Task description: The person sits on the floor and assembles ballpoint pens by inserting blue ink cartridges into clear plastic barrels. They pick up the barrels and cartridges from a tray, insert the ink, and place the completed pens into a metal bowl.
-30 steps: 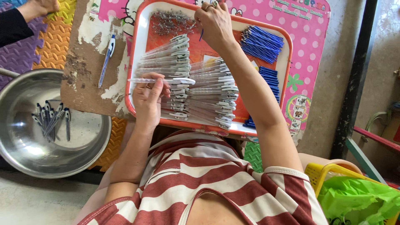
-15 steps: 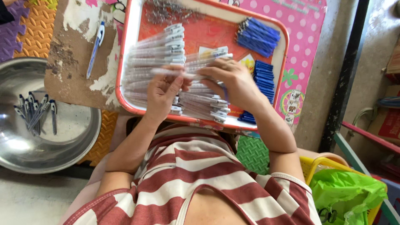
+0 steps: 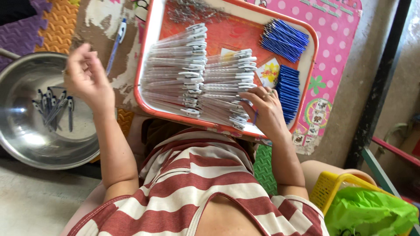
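Head view: left hand (image 3: 85, 78) loosely spread above round steel bowl (image 3: 26, 144), right hand (image 3: 264, 111) pinching thin blue refill (image 3: 255, 117)

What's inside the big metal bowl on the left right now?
The metal bowl holds a small loose pile of finished pens with dark clips, lying on its bare shiny bottom. The left hand hovers open above its rim and covers part of it.
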